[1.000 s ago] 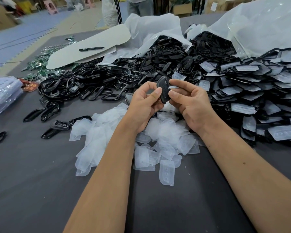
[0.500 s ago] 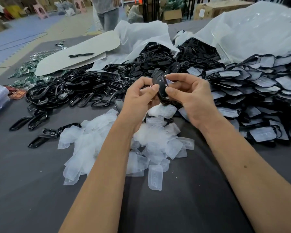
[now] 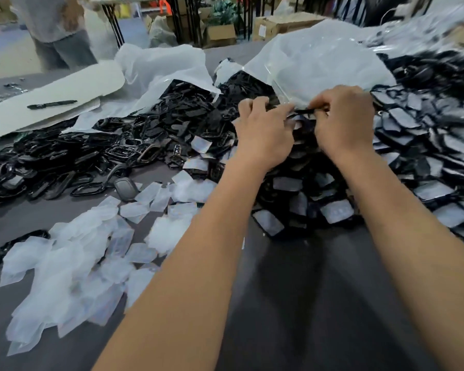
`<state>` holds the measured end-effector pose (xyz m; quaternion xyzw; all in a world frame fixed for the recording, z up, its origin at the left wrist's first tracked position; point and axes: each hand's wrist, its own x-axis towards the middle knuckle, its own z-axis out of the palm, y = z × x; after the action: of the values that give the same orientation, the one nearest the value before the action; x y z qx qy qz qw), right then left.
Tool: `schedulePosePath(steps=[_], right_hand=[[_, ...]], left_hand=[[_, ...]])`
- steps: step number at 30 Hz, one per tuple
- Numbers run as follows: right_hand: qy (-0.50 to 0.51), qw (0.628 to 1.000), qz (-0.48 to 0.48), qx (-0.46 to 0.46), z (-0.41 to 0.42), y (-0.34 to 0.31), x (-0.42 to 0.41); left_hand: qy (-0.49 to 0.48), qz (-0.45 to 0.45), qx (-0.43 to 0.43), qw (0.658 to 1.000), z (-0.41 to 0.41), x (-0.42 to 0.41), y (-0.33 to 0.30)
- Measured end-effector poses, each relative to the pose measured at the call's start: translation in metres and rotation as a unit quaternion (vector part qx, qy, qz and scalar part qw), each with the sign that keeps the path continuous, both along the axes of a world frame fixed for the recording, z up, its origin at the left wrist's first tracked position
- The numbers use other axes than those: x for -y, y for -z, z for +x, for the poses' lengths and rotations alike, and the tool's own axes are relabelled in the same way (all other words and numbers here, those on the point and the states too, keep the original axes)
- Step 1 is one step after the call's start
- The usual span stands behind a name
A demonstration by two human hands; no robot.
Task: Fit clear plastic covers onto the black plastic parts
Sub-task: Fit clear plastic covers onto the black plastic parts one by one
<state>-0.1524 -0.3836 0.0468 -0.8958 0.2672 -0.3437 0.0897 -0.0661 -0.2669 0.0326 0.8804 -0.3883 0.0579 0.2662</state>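
Note:
Both my hands hold one black plastic part (image 3: 303, 111) edge-on between them, above the heap of covered parts. My left hand (image 3: 263, 135) grips its left end with curled fingers. My right hand (image 3: 343, 121) pinches its right end. A clear cover on it cannot be made out, as the part is seen edge-on. Loose clear plastic covers (image 3: 86, 253) lie scattered on the grey table at the lower left. Bare black parts (image 3: 91, 156) are piled at the left. Black parts with covers fitted (image 3: 423, 162) are heaped at the right.
White plastic bags (image 3: 314, 62) lie behind the piles. A pale board (image 3: 51, 92) with a black pen (image 3: 51, 104) sits at the far left. A person (image 3: 56, 30) stands beyond the table, with cardboard boxes (image 3: 220, 33) behind. Bare grey table (image 3: 319, 303) lies between my forearms.
Both hands have carried the black part away from me and to the right, from above the clear covers to above the covered heap. The part has turned from upright to lying edge-on.

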Motion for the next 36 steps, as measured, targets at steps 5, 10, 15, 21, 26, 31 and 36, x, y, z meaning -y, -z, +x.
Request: schedulePosePath(steps=[5, 10, 15, 21, 26, 31, 36], right_hand=[[-0.022, 0.997, 0.027, -0.069, -0.002, -0.003, 0.014], [-0.046, 0.998, 0.019, 0.036, 0.005, -0.006, -0.018], [-0.171, 0.985, 0.019, 0.023, 0.035, 0.011, -0.094], [-0.293, 0.951, 0.028, -0.095, 0.083, 0.036, -0.168], [-0.322, 0.929, -0.029, -0.183, 0.117, 0.048, -0.208], [-0.32, 0.922, -0.074, -0.207, 0.142, 0.051, -0.233], [-0.248, 0.95, -0.085, -0.169, 0.154, 0.056, -0.237]], left_hand=[[-0.023, -0.034, -0.014, 0.999, -0.004, 0.005, 0.003], [-0.048, -0.092, -0.027, 0.994, -0.005, -0.029, 0.014], [-0.118, -0.051, 0.004, 0.992, 0.016, -0.092, 0.025], [-0.292, 0.0, -0.007, 0.956, 0.043, -0.198, 0.035], [-0.405, 0.02, -0.074, 0.911, 0.051, -0.253, 0.046], [-0.398, -0.007, -0.08, 0.914, 0.059, -0.262, 0.05], [-0.42, -0.024, -0.099, 0.902, 0.071, -0.267, 0.05]])
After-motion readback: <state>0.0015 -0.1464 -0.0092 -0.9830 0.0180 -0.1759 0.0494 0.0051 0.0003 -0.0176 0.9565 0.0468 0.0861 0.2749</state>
